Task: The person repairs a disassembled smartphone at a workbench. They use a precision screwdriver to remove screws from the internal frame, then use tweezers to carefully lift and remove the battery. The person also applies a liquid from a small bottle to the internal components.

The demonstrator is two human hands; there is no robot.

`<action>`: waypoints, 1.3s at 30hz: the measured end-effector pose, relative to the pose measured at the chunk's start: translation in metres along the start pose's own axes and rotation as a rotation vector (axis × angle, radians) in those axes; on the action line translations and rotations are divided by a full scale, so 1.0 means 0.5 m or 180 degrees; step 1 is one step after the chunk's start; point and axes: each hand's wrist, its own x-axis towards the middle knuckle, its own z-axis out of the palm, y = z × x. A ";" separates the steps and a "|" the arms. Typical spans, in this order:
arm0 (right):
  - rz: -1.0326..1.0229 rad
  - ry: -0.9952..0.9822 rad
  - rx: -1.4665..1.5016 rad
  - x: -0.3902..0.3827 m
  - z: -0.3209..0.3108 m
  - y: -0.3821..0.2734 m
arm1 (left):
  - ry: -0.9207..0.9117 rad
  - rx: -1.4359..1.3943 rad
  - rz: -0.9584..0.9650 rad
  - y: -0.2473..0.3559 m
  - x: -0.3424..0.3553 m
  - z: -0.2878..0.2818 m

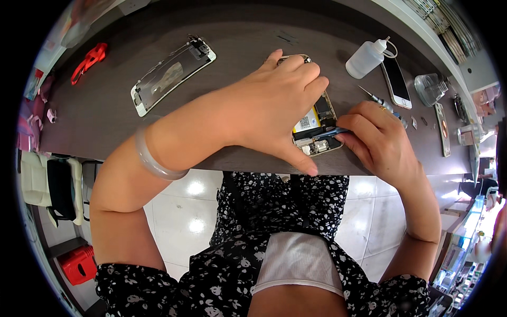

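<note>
My left hand (280, 105) grips an opened phone (307, 124) from above, its fingers curled over the upper part and its thumb at the lower left. The phone lies near the front edge of the dark desk, showing a yellow-edged battery and small inner parts. My right hand (377, 137) is closed on slim blue tweezers (330, 131), whose tips reach into the lower part of the phone. Just beyond that hand lies a thin screwdriver (374, 97), partly hidden by it.
The desk (243, 47) holds a detached screen (173, 74), red pliers-like tool (90, 62), white squeeze bottle (364, 58), another phone (396, 84), glass jars (430, 87) and a narrow phone part (442, 132). A cream chair (34, 182) and red container (76, 264) sit below left.
</note>
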 end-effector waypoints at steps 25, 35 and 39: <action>-0.0362 0.0297 0.0889 -0.036 0.016 0.030 | -0.0322 0.0047 -0.0129 0.007 0.006 -0.007; -0.0192 0.0118 0.0804 -0.035 0.008 0.022 | -0.0313 0.0062 -0.0131 0.007 0.006 -0.007; 0.0076 0.0019 0.0642 -0.014 0.007 0.012 | -0.0399 0.0027 -0.0186 0.008 0.006 -0.013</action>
